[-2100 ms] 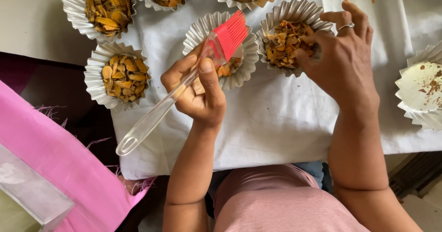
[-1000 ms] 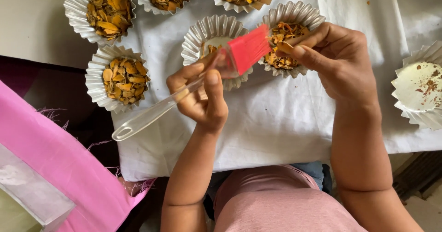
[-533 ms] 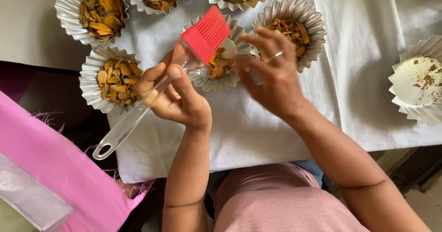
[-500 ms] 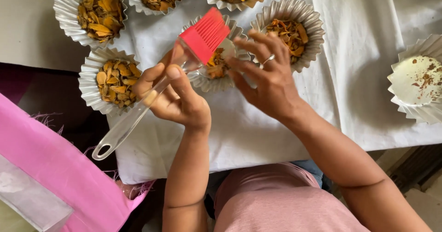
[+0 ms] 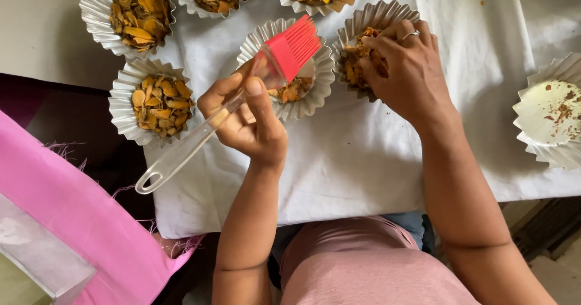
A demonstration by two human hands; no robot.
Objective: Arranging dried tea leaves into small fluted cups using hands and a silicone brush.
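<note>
Spillage looks the likeliest trouble here: the fluted foil cups are light and flimsy, and the right hand (image 5: pixel 404 69) pressing into the cup of dried orange-brown pieces (image 5: pixel 363 51) near the far edge of the tabletop could tip it or scatter chips onto the white cloth (image 5: pixel 363 160). The silicone brush (image 5: pixel 242 93) is held aslant over the middle cup (image 5: pixel 302 81), so its red bristle head might knock that cup's rim or drag the few pieces left inside over the side. The left hand (image 5: pixel 251 120) is closed round the clear handle of the brush, thumb laid along it and fingers curled under, with the looped end of the handle pointing toward the near left corner of the cloth. The right hand is loosely cupped, fingers bent down into the cup and touching its contents; whether it pinches any pieces I cannot tell, as the fingertips are hidden. A ring shows on one finger. More filled cups (image 5: pixel 160 102) stand toward the left edge, and a nearly bare one (image 5: pixel 554 114) sits at the right edge. Pink fabric (image 5: pixel 78 220) lies beside the near left corner.
</note>
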